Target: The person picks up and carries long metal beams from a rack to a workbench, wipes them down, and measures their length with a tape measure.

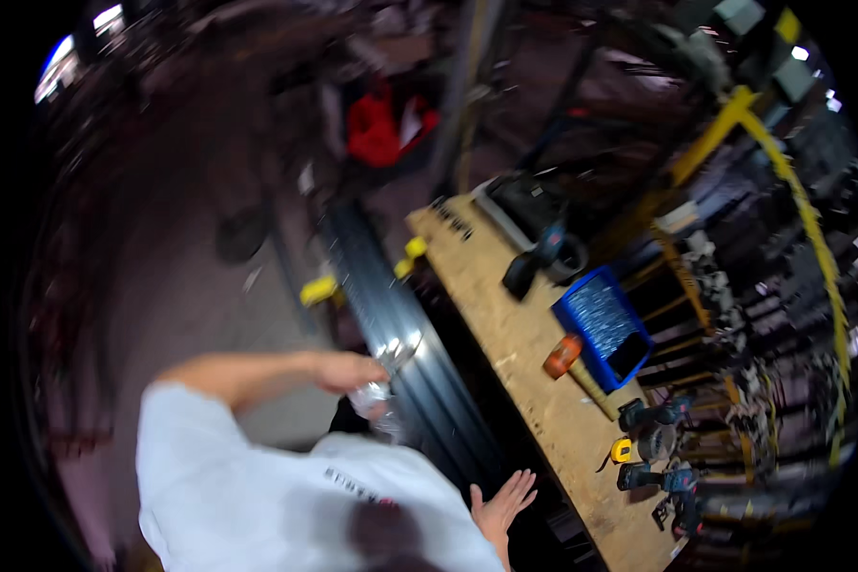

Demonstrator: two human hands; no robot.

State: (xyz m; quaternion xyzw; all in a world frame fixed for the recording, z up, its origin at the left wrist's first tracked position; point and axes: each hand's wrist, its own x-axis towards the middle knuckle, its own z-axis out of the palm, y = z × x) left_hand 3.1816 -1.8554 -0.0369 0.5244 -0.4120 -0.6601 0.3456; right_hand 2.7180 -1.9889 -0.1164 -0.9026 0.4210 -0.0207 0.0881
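Note:
My left hand [348,372] is closed on a clear, shiny plastic thing [374,393], blurred, perhaps a bag or a bottle. It hangs beside a long dark grey metal profile [429,381] with ridges along its length. My right hand [505,505] has its fingers spread and holds nothing I can see. That hand is near the lower end of the profile and the front edge of the wooden bench [505,367]; whether it touches either, I cannot tell.
On the bench lie an orange-headed mallet [564,356], a blue bin [598,319] of small metal pieces, a yellow tape measure [622,451] and several cordless drills [658,477]. Another power tool [548,255] sits farther back. Yellow supports [319,290] flank the profile. A red object [377,129] stands beyond.

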